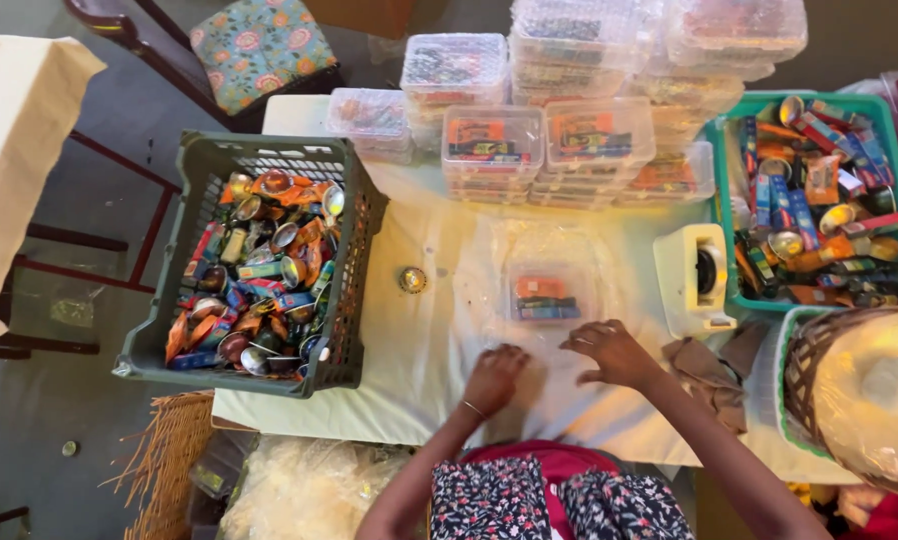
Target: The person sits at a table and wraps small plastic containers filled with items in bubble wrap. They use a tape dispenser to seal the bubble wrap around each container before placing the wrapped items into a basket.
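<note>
**Hands on the desk cloth, clear box just ahead**

The left hand (493,377) rests curled on the white cloth (429,330), its grip loosely closed and holding nothing. Beside it, the right hand (614,352) spreads open fingers, empty. Just beyond both grips lies a clear plastic box (546,290) of small packets. Farther left stands a grey crate (341,300); farther right, a tape dispenser (696,278).

Crate (344,290) left, small box (547,292) centre, basket (721,210) right
</note>
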